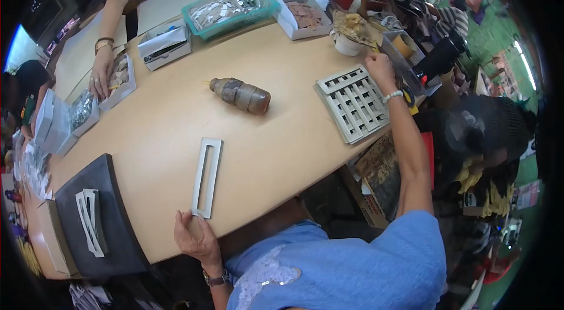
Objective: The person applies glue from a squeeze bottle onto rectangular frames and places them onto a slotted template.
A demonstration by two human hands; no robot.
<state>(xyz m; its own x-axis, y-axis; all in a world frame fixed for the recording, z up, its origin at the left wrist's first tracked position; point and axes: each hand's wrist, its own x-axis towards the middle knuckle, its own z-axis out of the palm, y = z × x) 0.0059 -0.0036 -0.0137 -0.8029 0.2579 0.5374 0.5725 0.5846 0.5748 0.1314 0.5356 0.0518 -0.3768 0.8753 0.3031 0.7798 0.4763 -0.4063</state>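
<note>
Near the table's front edge, my left hand (198, 239) holds the lower end of a pale grey rectangular frame (197, 189) with one long slot, thumb and fingers at its corners. The frame lies on the table. To the right, my right hand (380, 69) is closed beside a white pot (348, 46) topped with a crusty, yellowish mass. What its fingers grip, if anything, is hidden. Just left of that wrist sits a stack of similar slotted frames (352, 104), laid crosswise. A brown taped bottle (239, 95) with a yellow tip lies on its side mid-table.
A dark board (120, 216) at left bears some slotted pieces (90, 222). Along the far side stand a teal basket (202, 33) of small parts and white boxes (164, 46). Another person's hand (103, 78) reaches into a box; a black cylinder (440, 54) stands at right.
</note>
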